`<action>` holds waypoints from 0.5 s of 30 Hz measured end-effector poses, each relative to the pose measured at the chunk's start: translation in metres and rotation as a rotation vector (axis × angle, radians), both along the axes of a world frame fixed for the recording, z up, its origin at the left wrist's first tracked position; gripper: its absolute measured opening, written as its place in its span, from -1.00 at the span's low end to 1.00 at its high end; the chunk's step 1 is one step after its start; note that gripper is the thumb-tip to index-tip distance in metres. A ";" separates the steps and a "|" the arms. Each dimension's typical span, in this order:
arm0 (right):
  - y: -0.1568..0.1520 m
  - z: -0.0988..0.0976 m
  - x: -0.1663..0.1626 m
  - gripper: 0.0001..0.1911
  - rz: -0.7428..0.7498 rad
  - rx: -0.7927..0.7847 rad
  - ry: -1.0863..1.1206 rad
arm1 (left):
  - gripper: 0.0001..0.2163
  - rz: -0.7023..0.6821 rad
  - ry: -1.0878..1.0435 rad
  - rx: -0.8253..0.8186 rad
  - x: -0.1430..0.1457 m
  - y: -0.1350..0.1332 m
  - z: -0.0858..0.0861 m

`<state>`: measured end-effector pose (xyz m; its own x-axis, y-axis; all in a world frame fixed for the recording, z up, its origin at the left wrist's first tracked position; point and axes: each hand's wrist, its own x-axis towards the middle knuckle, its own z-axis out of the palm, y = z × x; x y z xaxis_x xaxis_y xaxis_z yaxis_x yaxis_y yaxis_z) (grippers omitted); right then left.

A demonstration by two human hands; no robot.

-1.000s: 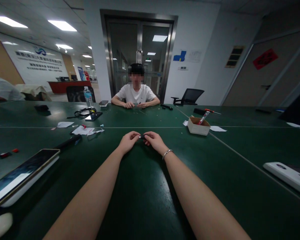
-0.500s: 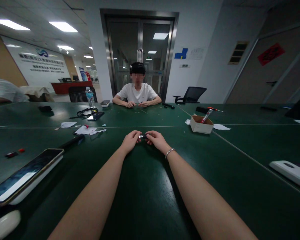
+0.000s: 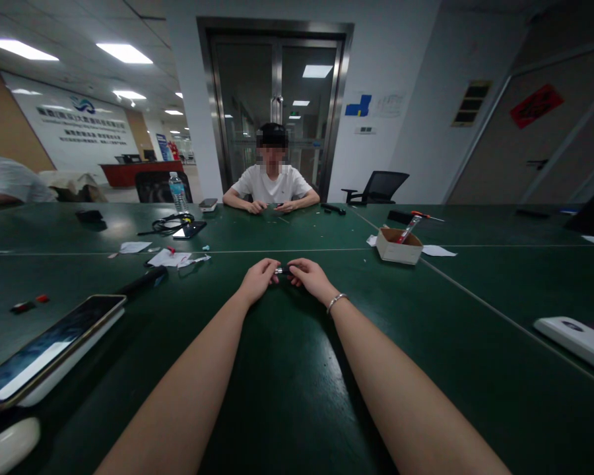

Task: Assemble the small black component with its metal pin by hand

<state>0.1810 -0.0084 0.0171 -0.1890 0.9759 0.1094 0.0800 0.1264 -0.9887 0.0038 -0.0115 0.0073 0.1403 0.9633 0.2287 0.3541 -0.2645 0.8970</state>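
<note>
Both my arms reach forward over the dark green table (image 3: 287,369). My left hand (image 3: 258,279) and my right hand (image 3: 311,278) meet at the table's middle, fingers curled. Between their fingertips they pinch a small dark object with a silvery end (image 3: 282,270), held just above the tabletop. A bracelet sits on my right wrist. What the object is I cannot make out.
A tablet (image 3: 44,349) lies at the near left, a black pen (image 3: 141,280) beyond it. A small cardboard box (image 3: 398,245) with a red-handled tool stands to the right, a white device (image 3: 577,336) at the far right. A person (image 3: 271,181) sits opposite, hands on the table.
My hands have stayed together on the small object. The view has shifted slightly since a second ago; nothing else has moved.
</note>
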 end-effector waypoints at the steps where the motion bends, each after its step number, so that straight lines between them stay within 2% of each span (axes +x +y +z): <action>1: 0.000 0.000 0.000 -0.89 0.005 0.002 0.003 | -0.68 -0.004 0.002 0.001 0.000 0.000 0.000; 15: -0.006 0.006 -0.001 -0.88 -0.009 -0.011 -0.020 | -0.69 -0.018 -0.009 0.039 -0.001 0.005 -0.006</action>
